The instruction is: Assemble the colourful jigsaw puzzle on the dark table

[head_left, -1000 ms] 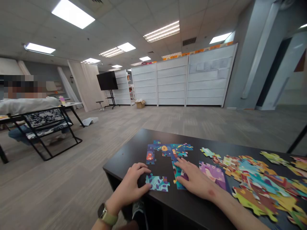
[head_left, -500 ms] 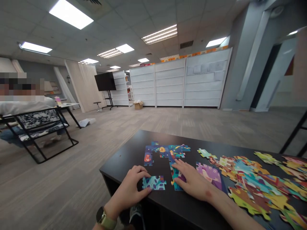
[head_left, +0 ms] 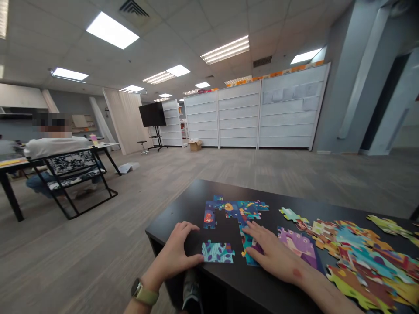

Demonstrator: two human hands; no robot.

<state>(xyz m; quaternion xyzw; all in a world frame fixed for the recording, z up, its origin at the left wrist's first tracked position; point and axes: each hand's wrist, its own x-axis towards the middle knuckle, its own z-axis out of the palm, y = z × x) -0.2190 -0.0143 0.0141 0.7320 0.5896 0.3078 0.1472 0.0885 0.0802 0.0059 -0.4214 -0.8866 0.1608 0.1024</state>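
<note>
My left hand [head_left: 178, 246] is at the near left edge of the black table, thumb and fingers spread. Its thumb tip meets the left end of a light-blue puzzle section [head_left: 218, 252] patterned with dark leaf shapes. My right hand [head_left: 266, 246] lies flat with fingers stretched over a teal and purple puzzle strip [head_left: 250, 260], partly hiding it. That strip runs up to a joined dark-blue puzzle section [head_left: 232, 209] at the table's middle. Right of my right hand lies a purple puzzle piece [head_left: 299, 244], partly covered by my forearm.
A heap of loose puzzle pieces [head_left: 363, 244] covers the right of the black table [head_left: 190, 200]. A pale green piece [head_left: 290, 214] lies behind the purple one. Left, a person sits in a patterned chair [head_left: 70, 161]. White shelving [head_left: 238, 115] stands at the back.
My left hand's fingers have lifted off the light-blue section and spread wider. My right hand stays on the strip. The whole view has shifted slightly left, so things appear further right.
</note>
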